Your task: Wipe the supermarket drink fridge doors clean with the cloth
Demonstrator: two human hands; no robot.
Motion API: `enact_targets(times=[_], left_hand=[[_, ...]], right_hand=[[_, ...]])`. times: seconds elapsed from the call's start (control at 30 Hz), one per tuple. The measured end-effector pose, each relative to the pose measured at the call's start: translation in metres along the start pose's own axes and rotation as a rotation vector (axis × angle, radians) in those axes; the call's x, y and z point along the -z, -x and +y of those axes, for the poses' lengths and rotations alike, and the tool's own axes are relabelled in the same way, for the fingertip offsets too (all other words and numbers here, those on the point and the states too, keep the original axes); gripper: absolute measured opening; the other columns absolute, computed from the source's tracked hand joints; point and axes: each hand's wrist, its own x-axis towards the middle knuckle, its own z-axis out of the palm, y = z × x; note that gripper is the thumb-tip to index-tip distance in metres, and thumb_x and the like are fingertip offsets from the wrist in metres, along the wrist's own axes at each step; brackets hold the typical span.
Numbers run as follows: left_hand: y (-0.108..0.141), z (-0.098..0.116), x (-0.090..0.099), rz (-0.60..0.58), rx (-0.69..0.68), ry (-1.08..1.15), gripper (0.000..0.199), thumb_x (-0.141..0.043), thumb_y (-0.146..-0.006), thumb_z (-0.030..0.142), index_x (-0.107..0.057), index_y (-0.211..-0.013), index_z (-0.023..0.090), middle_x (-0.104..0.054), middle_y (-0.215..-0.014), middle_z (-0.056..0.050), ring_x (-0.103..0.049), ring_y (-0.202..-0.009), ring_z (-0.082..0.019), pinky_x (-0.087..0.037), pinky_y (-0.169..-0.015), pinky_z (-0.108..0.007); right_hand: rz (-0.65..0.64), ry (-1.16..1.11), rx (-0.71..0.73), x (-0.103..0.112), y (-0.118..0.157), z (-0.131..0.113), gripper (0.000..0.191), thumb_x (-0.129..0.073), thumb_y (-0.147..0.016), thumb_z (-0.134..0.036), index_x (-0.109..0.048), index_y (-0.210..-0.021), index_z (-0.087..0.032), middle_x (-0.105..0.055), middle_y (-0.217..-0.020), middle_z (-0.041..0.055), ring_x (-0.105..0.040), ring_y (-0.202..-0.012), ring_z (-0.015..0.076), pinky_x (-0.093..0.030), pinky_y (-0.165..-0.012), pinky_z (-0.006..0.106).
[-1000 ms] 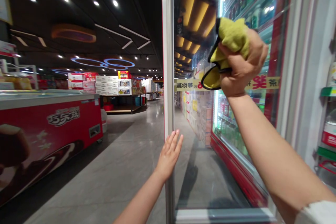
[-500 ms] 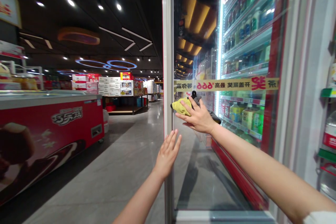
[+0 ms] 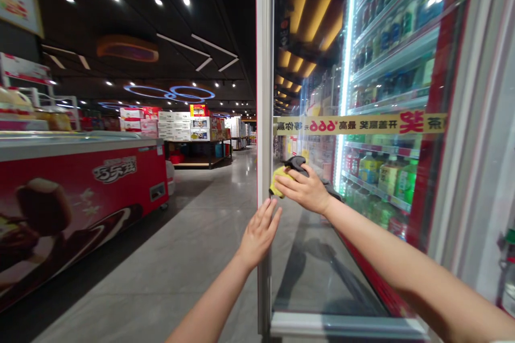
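Observation:
My right hand (image 3: pixel 304 188) presses a cloth, yellow on one side and dark grey on the other, against the glass of an open door. The cloth's yellow part (image 3: pixel 280 178) bunches out beyond my fingertips, close to the door's edge. My left hand (image 3: pixel 259 233) lies with outstretched fingers on the pale door frame (image 3: pixel 264 75), just below and left of the cloth. A yellow strip with printed characters (image 3: pixel 350 124) runs across the glass door (image 3: pixel 306 262) above my right hand. Both palms are hidden.
A red ice cream chest freezer (image 3: pixel 132 193) stands at the left on the grey floor (image 3: pixel 193 246). Stacked boxes (image 3: pixel 181 126) sit on a low display farther back. Lit shelves of bottles (image 3: pixel 386 171) show at the right, in or through the glass.
My right hand and the cloth have moved down the glass, nearer to my left hand. My left hand stays on the frame. The view has shifted slightly.

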Motion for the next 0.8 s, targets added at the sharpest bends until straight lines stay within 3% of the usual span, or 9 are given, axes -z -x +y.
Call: enact_targets(times=[0.1,0.17,0.33,0.5,0.57,0.67,0.8], left_hand=[[-0.009,-0.004,0.004,0.033,-0.029,-0.004,0.057,-0.053,-0.09,0.006,-0.052,-0.147,0.014,-0.045,-0.16,-0.014,-0.02,-0.158,-0.025,-0.035,-0.125,-0.039],[-0.018,-0.007,0.008,0.051,-0.034,-0.006,0.057,-0.052,-0.09,0.008,-0.051,-0.147,0.012,-0.045,-0.16,-0.014,-0.018,-0.158,-0.026,-0.032,-0.127,-0.041],[-0.048,-0.015,0.016,0.113,0.043,-0.01,0.063,-0.052,-0.09,0.009,-0.043,-0.152,0.009,-0.042,-0.162,-0.016,-0.014,-0.159,-0.025,-0.031,-0.128,-0.043],[-0.088,-0.017,0.021,0.131,0.074,0.005,0.066,-0.053,-0.09,0.011,-0.039,-0.155,0.012,-0.035,-0.165,-0.015,-0.011,-0.159,-0.026,-0.026,-0.129,-0.048],[-0.103,-0.016,0.021,0.095,0.069,0.013,0.07,-0.053,-0.091,0.013,-0.033,-0.158,0.012,-0.03,-0.167,-0.015,-0.009,-0.159,-0.025,-0.024,-0.13,-0.049],[-0.117,-0.014,0.02,0.07,0.111,0.037,0.077,-0.053,-0.093,0.017,-0.022,-0.162,0.013,-0.022,-0.169,-0.017,-0.006,-0.159,-0.026,-0.023,-0.129,-0.051],[-0.125,-0.008,0.016,0.115,0.156,0.046,0.081,-0.056,-0.093,0.021,-0.017,-0.163,0.012,-0.017,-0.169,-0.019,-0.003,-0.159,-0.028,-0.02,-0.129,-0.054]], right_hand=[[0.009,0.067,-0.259,-0.001,-0.024,0.019,0.034,-0.048,-0.104,-0.023,-0.064,-0.132,-0.035,-0.067,-0.141,-0.0009,-0.051,-0.132,0.0219,-0.024,-0.113,0.049],[0.016,0.081,-0.405,-0.001,-0.033,0.02,0.039,-0.05,-0.103,-0.024,-0.06,-0.139,-0.033,-0.062,-0.147,0.0032,-0.047,-0.137,0.0258,-0.024,-0.112,0.052],[-0.042,0.014,-0.366,-0.003,-0.033,0.002,0.041,-0.048,-0.103,-0.025,-0.059,-0.14,-0.037,-0.062,-0.147,0.0037,-0.046,-0.139,0.0258,-0.025,-0.111,0.052],[-0.069,0.043,-0.494,0.003,-0.051,0.045,0.045,-0.043,-0.104,-0.023,-0.055,-0.144,-0.038,-0.053,-0.155,0.0006,-0.041,-0.143,0.0266,-0.029,-0.11,0.054],[-0.052,0.078,-0.602,0.009,-0.04,0.057,0.047,-0.045,-0.103,-0.024,-0.053,-0.147,-0.038,-0.05,-0.158,0.0023,-0.039,-0.144,0.0281,-0.029,-0.111,0.055],[-0.044,0.121,-0.701,0.019,-0.003,0.044,0.054,-0.05,-0.1,-0.022,-0.047,-0.151,-0.039,-0.049,-0.159,0.0052,-0.039,-0.144,0.0304,-0.027,-0.111,0.057],[-0.138,0.027,-0.464,0.024,0.022,0.024,0.061,-0.051,-0.097,-0.019,-0.045,-0.151,-0.047,-0.052,-0.157,0.0018,-0.039,-0.145,0.0277,-0.025,-0.114,0.057]])
